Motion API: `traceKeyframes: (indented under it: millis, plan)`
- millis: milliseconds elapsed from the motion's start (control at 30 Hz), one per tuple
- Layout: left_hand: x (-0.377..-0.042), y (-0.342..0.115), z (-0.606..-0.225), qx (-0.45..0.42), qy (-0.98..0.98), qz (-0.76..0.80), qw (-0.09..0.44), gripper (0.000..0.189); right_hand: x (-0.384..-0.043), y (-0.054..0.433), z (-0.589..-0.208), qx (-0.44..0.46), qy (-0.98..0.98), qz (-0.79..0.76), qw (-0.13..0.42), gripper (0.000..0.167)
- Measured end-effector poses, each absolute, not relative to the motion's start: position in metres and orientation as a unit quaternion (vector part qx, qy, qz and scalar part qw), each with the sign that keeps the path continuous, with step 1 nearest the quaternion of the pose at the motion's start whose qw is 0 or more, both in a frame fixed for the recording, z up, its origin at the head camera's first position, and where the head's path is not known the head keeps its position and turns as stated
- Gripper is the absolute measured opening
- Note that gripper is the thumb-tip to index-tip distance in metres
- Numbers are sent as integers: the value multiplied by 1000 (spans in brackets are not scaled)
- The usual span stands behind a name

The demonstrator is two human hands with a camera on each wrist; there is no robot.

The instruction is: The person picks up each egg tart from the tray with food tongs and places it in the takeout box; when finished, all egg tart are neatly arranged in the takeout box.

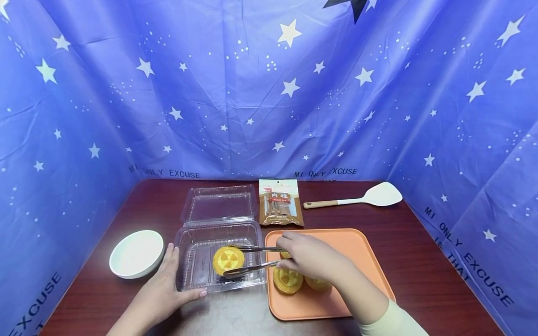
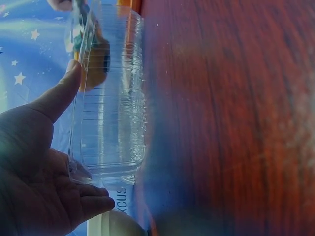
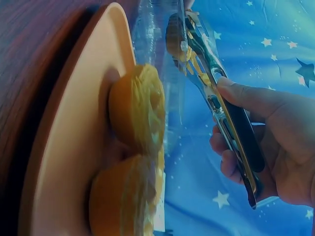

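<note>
In the head view my right hand [image 1: 308, 256] grips metal tongs [image 1: 252, 268], whose arms lie on either side of a yellow egg tart [image 1: 229, 259]. This tart is at the right part of the clear plastic box [image 1: 193, 280], inside its walls. The right wrist view has the tongs [image 3: 224, 113] between thumb and fingers, the tart [image 3: 173, 38] at their tips. My left hand [image 1: 161, 291] is at the box's near left corner with fingers extended and thumb spread. In the left wrist view its thumb [image 2: 61, 93] lies along the box wall [image 2: 113, 113].
More egg tarts [image 1: 288, 280] sit on an orange tray [image 1: 353, 252], partly under my right hand. The box's lid [image 1: 220, 204] stands open at the back. A white bowl [image 1: 136, 254] is at left; a cinnamon packet [image 1: 279, 203] and a white spatula [image 1: 380, 194] lie behind.
</note>
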State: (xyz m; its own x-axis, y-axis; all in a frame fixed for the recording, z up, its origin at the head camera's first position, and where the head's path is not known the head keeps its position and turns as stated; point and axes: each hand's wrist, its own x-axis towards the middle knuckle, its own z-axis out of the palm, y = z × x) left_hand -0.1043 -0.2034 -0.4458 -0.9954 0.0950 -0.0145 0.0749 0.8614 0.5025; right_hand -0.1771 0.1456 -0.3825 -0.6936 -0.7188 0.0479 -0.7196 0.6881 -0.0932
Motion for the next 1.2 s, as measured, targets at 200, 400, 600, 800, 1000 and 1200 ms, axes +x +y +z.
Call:
traceKeyframes:
  millis: [200,400,600,800,1000,1200]
  plan:
    - [-105,-204,-447,43,964,261,12,138,-185,127,-387,406,-913,40,16,30]
    - [-105,-204,-447,43,965,259,13,139,-193,109,-392,398,-917,13,16,36]
    - [-105,-205,-448,46,965,257,12,138,-199,96,-399,396,-918,-10,10,39]
    - [-104,-204,-447,49,966,254,12,137,-200,93,-403,396,-918,-16,6,44]
    - [-105,-203,-447,48,967,251,14,137,-198,95,-397,380,-925,-22,-9,44]
    - [-104,-203,-446,47,966,255,11,136,-197,94,-393,399,-916,-43,9,41]
